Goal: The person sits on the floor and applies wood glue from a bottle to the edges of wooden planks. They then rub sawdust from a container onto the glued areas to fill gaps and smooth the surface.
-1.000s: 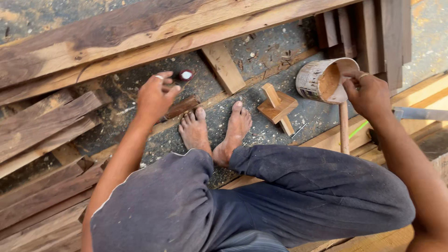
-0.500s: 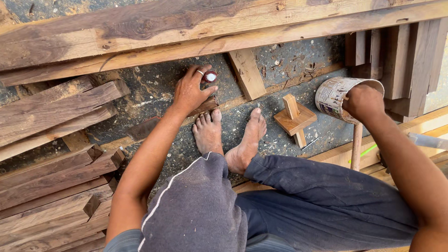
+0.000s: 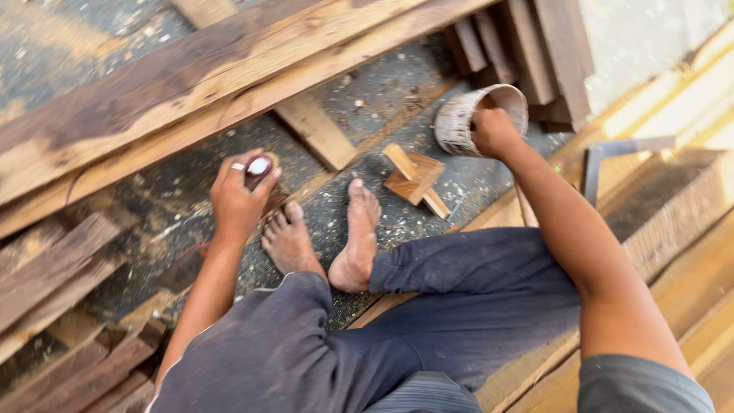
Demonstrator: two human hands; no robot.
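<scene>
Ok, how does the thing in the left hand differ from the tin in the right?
The small round object is pinched in the left hand fingertips; the worn tin can is gripped at its rim by the right hand. The object is far smaller, the can far larger. The object looks pale and shiny; the can is dull and stained. Both are held just above the gritty floor.

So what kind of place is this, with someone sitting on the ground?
Probably an open-air carpentry or timber yard: rough planks lie across the gritty ground, an offcut wooden joint sits nearby, and sawdust is scattered around.
</scene>
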